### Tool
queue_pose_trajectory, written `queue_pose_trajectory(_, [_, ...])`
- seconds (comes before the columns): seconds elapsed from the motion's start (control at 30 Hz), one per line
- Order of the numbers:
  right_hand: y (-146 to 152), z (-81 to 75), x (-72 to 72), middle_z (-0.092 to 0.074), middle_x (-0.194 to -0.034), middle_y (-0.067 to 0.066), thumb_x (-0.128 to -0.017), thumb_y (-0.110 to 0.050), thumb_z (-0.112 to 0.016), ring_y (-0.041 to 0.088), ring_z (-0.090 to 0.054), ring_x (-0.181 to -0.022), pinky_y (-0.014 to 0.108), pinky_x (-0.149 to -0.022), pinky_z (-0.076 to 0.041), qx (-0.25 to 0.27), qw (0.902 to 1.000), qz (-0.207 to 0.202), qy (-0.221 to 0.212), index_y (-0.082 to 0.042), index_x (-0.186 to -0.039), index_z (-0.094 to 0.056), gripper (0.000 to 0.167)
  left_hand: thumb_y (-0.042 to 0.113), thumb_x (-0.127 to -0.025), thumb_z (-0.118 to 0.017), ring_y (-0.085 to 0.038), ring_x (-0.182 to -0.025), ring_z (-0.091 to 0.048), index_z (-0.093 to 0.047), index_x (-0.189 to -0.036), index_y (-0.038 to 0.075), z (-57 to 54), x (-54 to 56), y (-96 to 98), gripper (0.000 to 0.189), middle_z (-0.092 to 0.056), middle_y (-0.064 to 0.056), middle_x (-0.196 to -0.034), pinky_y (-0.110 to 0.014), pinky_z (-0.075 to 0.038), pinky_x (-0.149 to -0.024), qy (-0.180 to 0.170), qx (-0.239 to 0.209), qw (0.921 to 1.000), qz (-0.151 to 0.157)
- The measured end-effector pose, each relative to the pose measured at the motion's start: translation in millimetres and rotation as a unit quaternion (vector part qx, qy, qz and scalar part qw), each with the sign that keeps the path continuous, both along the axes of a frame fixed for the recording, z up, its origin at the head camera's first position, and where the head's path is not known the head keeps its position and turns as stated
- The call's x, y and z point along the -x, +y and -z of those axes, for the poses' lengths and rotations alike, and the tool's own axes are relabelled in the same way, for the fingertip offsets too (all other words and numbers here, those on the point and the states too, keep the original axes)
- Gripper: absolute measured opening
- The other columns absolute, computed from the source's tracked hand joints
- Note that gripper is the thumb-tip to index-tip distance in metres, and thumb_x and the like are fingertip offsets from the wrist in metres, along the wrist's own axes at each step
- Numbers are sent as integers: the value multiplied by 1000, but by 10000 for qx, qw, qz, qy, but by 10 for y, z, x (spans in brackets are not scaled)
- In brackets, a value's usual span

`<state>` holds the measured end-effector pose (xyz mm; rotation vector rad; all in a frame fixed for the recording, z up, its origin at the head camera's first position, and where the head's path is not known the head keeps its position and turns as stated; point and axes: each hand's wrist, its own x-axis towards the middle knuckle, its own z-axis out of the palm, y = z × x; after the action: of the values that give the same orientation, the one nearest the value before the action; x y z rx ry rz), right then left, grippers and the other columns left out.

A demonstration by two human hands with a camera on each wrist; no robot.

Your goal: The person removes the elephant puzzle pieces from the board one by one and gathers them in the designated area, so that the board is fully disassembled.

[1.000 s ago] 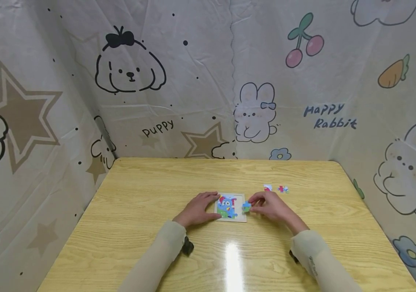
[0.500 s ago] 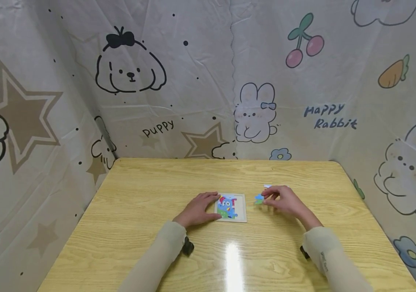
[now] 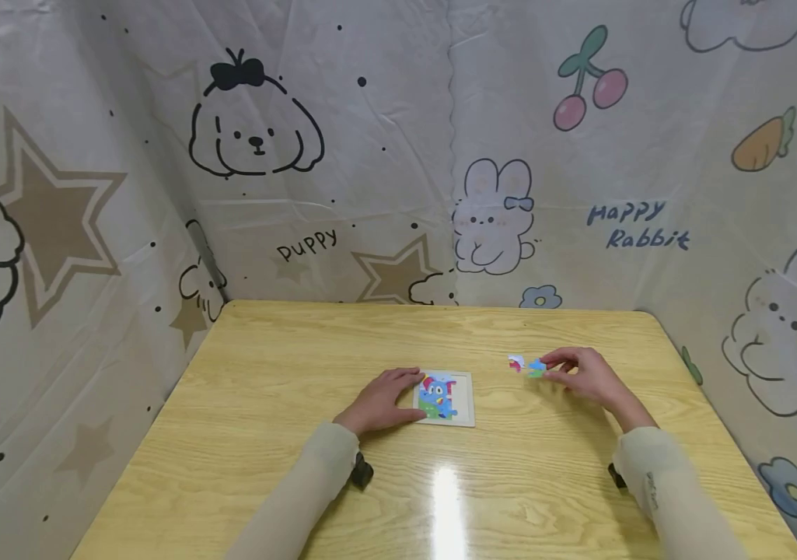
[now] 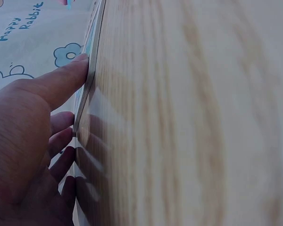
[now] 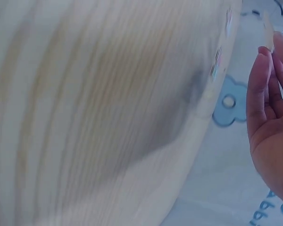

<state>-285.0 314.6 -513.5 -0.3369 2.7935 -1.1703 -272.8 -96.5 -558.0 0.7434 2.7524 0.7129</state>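
My left hand (image 3: pixel 386 400) holds the left side of a square wooden jigsaw tray (image 3: pixel 468 400), thumb at its lower edge and fingertips by the upper left corner. A partly assembled picture of a blue cartoon animal (image 3: pixel 440 395) fills the tray's left portion; its right strip shows bare wood. To the right, my right hand (image 3: pixel 583 379) pinches a blue and green jigsaw piece (image 3: pixel 535 367) between thumb and fingers. Seen edge-on in the right wrist view, that piece (image 5: pixel 268 32) is raised off the table. A white and red jigsaw piece (image 3: pixel 515 362) lies just left of it.
The wood-grain table (image 3: pixel 314 342) runs back to a printed curtain (image 3: pixel 384 155), with more curtain along both sides. In the right wrist view, loose pieces (image 5: pixel 217 63) lie flat near the table's far edge.
My right hand has carried the blue and green piece away from the tray, to the right and back, beside the loose pieces. The left hand has stayed at the tray.
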Motion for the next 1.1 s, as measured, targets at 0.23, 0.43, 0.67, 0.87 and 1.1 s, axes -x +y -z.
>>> queue_pose_trajectory(0.23, [276,-15,42,-71,-118,23,-98,-17,-73,15,-59,-83,32,-62,-59,-167,9996,241,-43,5,-125,-69,35,56,-95,-69,-27,-155,-32,-44,-159,23,3,12,2,76,-37,2,-167,-53,-26,-127,-15,26,10000,-25])
queue_pose_trajectory(0.43, [469,-1,81,-69,-120,27,-99,-14,-71,24,-60,-85,30,-60,-57,-244,9988,386,-164,6,-127,-67,35,56,-95,-69,-26,-156,-31,-44,-159,24,5,8,1,76,-36,3,-168,-52,-26,-127,1,43,10000,0])
queue_pose_trajectory(0.67, [633,36,106,-68,-121,29,-100,-13,-70,24,-63,-80,30,-59,-57,-218,9982,491,-264,8,-127,-66,34,55,-95,-69,-26,-156,-31,-44,-159,23,6,11,-4,76,-37,3,-167,-52,-26,-127,-26,24,10000,-8])
queue_pose_trajectory(0.87, [742,84,117,-68,-121,30,-100,-13,-69,21,-63,-75,30,-58,-56,-225,9984,462,-233,8,-128,-65,35,56,-95,-68,-26,-156,-32,-44,-159,23,22,15,-12,76,-37,3,-167,-52,-27,-127,33,51,10000,63])
queue_pose_trajectory(1.1, [809,132,202,-67,-121,30,-102,-12,-66,21,-61,-75,28,-57,-54,-324,9973,567,-349,8,-130,-64,34,55,-95,-69,-27,-155,-32,-44,-159,22,20,20,-10,76,-37,1,-167,-51,-27,-127,58,79,9999,95])
